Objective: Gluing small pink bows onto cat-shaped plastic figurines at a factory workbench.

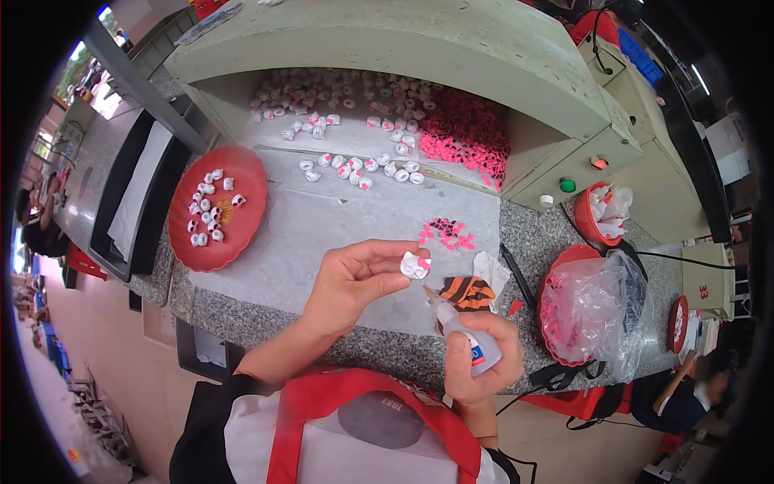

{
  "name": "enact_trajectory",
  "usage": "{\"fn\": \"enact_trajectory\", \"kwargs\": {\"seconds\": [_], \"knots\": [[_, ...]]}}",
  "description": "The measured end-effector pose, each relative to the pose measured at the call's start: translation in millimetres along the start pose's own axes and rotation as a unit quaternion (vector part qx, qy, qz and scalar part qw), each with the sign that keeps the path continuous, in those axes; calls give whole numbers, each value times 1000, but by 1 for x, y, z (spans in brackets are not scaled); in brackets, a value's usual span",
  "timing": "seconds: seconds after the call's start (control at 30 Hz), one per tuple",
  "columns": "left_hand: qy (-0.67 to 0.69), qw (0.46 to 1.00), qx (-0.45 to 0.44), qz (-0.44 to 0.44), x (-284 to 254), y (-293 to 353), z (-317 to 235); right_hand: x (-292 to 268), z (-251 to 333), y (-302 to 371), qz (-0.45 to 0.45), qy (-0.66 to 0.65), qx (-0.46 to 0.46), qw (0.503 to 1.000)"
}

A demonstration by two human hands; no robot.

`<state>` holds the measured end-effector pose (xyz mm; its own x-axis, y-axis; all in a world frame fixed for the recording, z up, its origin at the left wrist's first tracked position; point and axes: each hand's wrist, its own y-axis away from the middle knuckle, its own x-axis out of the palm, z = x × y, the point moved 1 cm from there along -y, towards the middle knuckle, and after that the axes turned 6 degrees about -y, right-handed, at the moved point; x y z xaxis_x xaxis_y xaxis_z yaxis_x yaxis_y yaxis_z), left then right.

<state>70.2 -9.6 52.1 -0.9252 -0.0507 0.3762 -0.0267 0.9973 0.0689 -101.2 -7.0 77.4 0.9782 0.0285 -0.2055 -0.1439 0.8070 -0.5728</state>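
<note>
Between thumb and fingers, my left hand [355, 278] pinches a small white toy head with a pink bow [415, 265]. My right hand [492, 359] is wrapped round a translucent glue bottle [476, 335], its thin nozzle tilted up close to the toy head; whether the tip touches cannot be made out. Beyond my hands a small scatter of pink bow pieces [447, 234] lies on the white paper sheet [347, 222]. Beside the bottle sits an orange and black striped cloth [468, 294]. Farther back, several loose white toy heads [355, 165] lie on the paper.
A cabinet [403, 48] overhangs heaped white heads and a pink pile [463, 133]. A red plate [260, 185] with several heads is at the left. To the right stand a red bowl [586, 218], a plastic bag [621, 306] over a red tray, and a dark cable. Another person [673, 399] sits lower right.
</note>
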Motion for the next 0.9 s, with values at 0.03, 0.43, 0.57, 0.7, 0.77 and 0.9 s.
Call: {"fn": "enact_trajectory", "kwargs": {"seconds": [0.03,0.43,0.57,0.7,0.77,0.9], "knots": [[4,1000,-4,-10,0,0,0,0,0,-1,6,12,-3,1000],[-10,998,-20,-62,-28,-11,23,34,-143,-13,74,307,263,912],[-25,995,-11,-92,-37,-9,27,27,-160,-13,123,374,234,889],[-19,997,-16,-73,-26,-9,27,14,-150,-9,97,267,206,936],[-34,997,-12,-69,-19,-9,29,7,-117,-10,39,75,339,937],[-55,997,14,-48,-4,-5,25,10,-37,-20,18,-80,306,949]]}}
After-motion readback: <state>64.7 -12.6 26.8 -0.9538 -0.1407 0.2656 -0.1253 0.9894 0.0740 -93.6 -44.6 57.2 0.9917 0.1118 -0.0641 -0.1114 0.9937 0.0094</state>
